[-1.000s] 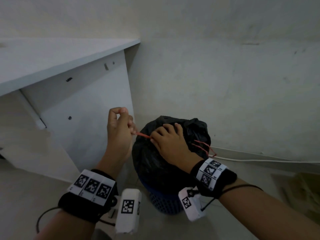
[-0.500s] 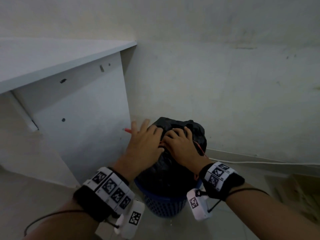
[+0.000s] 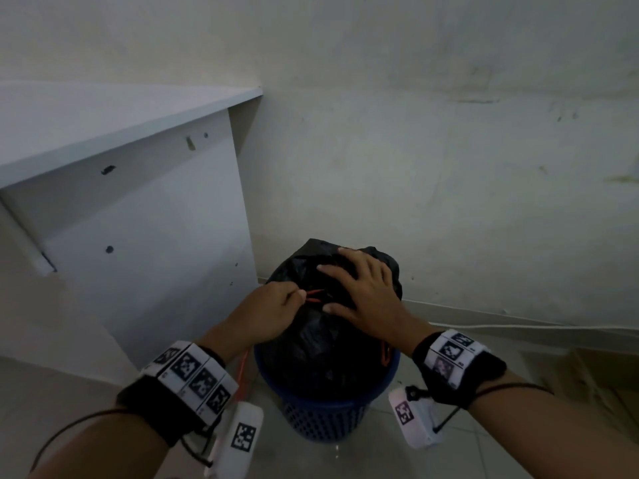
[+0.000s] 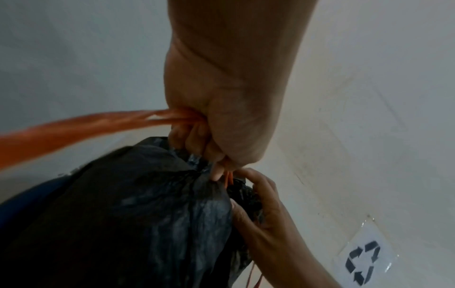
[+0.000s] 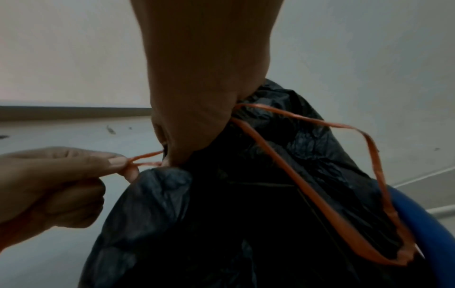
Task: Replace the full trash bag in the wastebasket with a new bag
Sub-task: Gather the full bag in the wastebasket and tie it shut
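A full black trash bag [image 3: 321, 350] stands in the blue wastebasket [image 3: 325, 413] on the floor by the wall. My left hand [image 3: 297, 297] pinches the orange drawstring [image 3: 313, 294] at the left side of the bag's gathered top. In the left wrist view the drawstring [image 4: 98, 124] runs through that fist and trails off to the left. My right hand [image 3: 332, 285] lies over the bag's top, its fingers and thumb curved round the bunched neck [image 4: 246, 194]. A slack loop of drawstring [image 5: 344, 194] hangs down the bag's right side to the basket rim [image 5: 413, 214].
A white desk side panel [image 3: 138, 236] stands close on the left of the basket. The wall is just behind it, with a white cable [image 3: 518, 326] along the baseboard. Cardboard [image 3: 605, 375] lies on the tiled floor at the right. A recycling-symbol sheet [image 4: 362, 261] shows near the wall.
My left hand came down from pulling the string up and left, opened over the bag, and now pinches the string again beside the neck. My right hand spread out over the bag's top.
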A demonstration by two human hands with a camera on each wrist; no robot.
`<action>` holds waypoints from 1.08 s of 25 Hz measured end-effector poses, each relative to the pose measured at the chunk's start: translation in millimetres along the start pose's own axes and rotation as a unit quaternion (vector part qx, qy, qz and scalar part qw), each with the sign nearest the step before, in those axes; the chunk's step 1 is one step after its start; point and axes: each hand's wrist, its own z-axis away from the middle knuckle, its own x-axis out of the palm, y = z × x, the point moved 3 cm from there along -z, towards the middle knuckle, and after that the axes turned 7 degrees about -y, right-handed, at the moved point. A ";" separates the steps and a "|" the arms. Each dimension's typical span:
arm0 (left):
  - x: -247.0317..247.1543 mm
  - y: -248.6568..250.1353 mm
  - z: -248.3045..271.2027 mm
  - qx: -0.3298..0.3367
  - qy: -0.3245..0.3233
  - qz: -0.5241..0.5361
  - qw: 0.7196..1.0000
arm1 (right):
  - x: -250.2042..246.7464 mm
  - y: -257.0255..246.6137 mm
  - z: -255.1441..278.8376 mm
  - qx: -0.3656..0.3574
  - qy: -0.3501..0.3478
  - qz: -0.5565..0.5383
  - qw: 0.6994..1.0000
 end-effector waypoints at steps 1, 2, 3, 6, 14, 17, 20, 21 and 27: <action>-0.5 -1.7 -2.6 -0.007 0.007 0.023 1.000 | -4.5 5.3 5.2 0.024 -0.026 -0.029 0.999; 0.8 -3.1 -3.8 -0.019 0.001 0.041 0.999 | -9.4 10.4 11.6 0.052 -0.050 -0.046 0.996; 4.2 -2.6 -4.7 -0.037 -0.015 0.061 0.997 | -14.6 16.1 19.0 0.081 -0.062 -0.050 0.994; 21.0 4.0 -6.1 -0.167 -0.071 0.243 0.953 | -19.5 31.6 37.0 0.148 -0.077 -0.057 0.984; 34.6 45.7 -12.3 -0.206 -0.058 0.645 0.733 | -16.2 27.3 38.5 0.124 -0.148 -0.172 0.966; 40.0 58.3 -23.9 -0.164 0.003 0.695 0.700 | -22.2 16.4 35.6 0.077 -0.167 -0.179 0.966; 42.0 64.4 -31.4 -0.107 0.007 0.617 0.780 | -32.7 5.6 34.9 0.034 -0.215 -0.158 0.963; 42.7 64.5 -32.6 -0.089 -0.001 0.574 0.814 | -39.2 3.0 34.9 0.019 -0.224 -0.168 0.960; 47.5 66.8 -27.0 0.003 -0.066 0.373 0.926 | -76.4 6.9 22.8 0.047 -0.234 -0.293 0.926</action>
